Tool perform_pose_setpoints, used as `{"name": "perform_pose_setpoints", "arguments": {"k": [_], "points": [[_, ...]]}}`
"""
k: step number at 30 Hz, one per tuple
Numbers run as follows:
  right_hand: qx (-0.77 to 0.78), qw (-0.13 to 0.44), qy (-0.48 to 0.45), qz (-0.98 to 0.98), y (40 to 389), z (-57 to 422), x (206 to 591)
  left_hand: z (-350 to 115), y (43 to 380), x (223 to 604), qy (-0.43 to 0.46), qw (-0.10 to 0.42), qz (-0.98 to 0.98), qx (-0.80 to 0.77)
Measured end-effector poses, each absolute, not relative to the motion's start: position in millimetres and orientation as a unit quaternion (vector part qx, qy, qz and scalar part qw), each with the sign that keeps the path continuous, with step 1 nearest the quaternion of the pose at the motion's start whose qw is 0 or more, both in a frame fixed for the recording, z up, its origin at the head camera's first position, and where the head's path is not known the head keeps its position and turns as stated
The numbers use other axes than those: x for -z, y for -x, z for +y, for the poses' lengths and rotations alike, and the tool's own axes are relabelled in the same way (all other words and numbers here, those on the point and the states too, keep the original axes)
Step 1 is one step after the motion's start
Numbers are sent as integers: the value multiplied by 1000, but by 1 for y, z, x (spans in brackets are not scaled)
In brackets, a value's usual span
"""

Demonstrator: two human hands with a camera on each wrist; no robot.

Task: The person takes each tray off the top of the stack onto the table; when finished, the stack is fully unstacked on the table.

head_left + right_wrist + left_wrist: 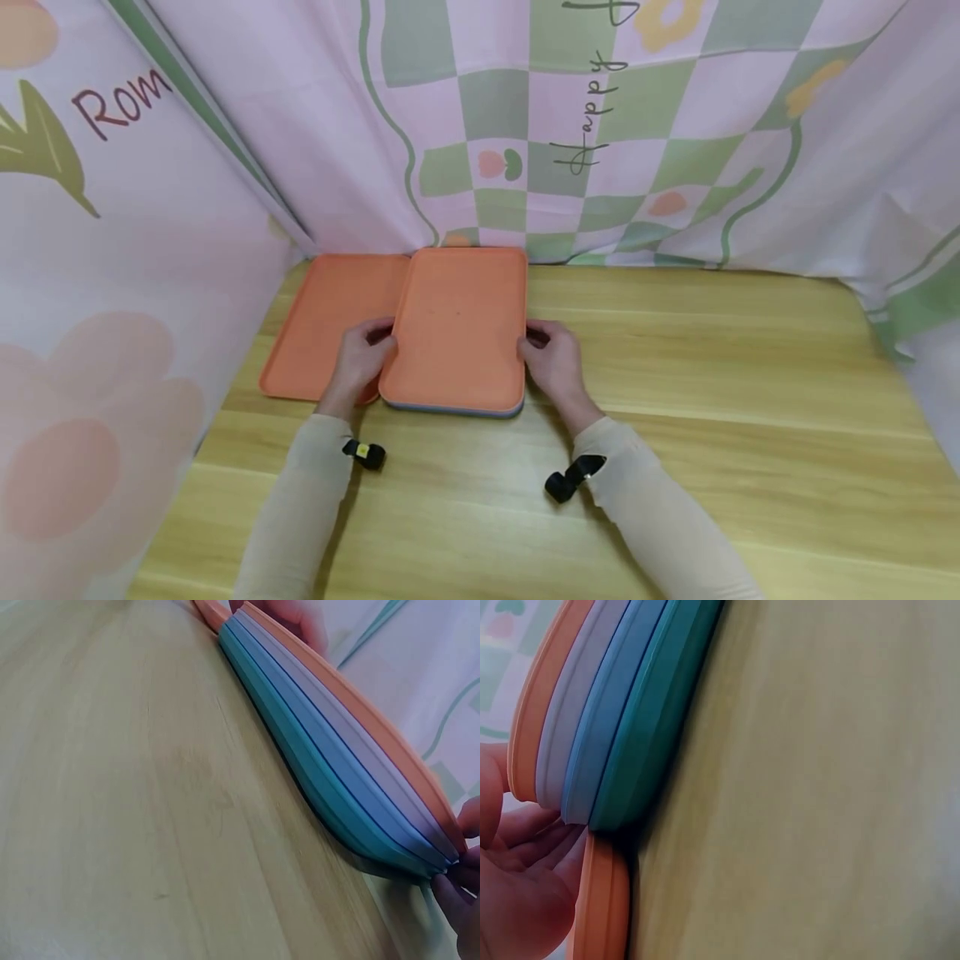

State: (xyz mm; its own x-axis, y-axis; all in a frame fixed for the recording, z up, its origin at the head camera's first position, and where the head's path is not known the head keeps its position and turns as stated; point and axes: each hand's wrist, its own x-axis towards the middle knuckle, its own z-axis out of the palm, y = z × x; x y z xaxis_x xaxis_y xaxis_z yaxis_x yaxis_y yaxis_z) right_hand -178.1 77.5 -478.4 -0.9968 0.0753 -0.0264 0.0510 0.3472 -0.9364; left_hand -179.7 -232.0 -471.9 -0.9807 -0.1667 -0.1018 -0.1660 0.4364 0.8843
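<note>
A stack of trays point(461, 329) lies at the middle left of the table, orange on top. The wrist views show a lilac tray point(576, 712), a blue tray point(609, 712) and a green tray point(652, 727) beneath it. My left hand point(360, 358) grips the stack's left edge, thumb at the orange rim and fingers lower down. On the right edge, my right hand point(557, 360) holds the stack likewise, fingertips point(450, 896) near the lower trays. Another orange tray point(337, 325) lies flat at the left, partly under the stack's edge and the left hand.
The wooden table point(712, 400) extends right and toward me. A patterned curtain point(585, 108) hangs along the back edge, and a printed cloth point(135, 275) lines the left side. Black straps with small devices point(367, 454) sit on both wrists.
</note>
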Motion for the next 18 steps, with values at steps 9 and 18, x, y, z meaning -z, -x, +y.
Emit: {"name": "perform_pose_setpoints", "arguments": {"k": [9, 18], "points": [[-557, 33, 37, -829, 178, 76, 477, -232, 177, 474, -99, 5, -838, 537], [-599, 52, 50, -798, 178, 76, 465, -231, 177, 476, -99, 11, -833, 544]]}}
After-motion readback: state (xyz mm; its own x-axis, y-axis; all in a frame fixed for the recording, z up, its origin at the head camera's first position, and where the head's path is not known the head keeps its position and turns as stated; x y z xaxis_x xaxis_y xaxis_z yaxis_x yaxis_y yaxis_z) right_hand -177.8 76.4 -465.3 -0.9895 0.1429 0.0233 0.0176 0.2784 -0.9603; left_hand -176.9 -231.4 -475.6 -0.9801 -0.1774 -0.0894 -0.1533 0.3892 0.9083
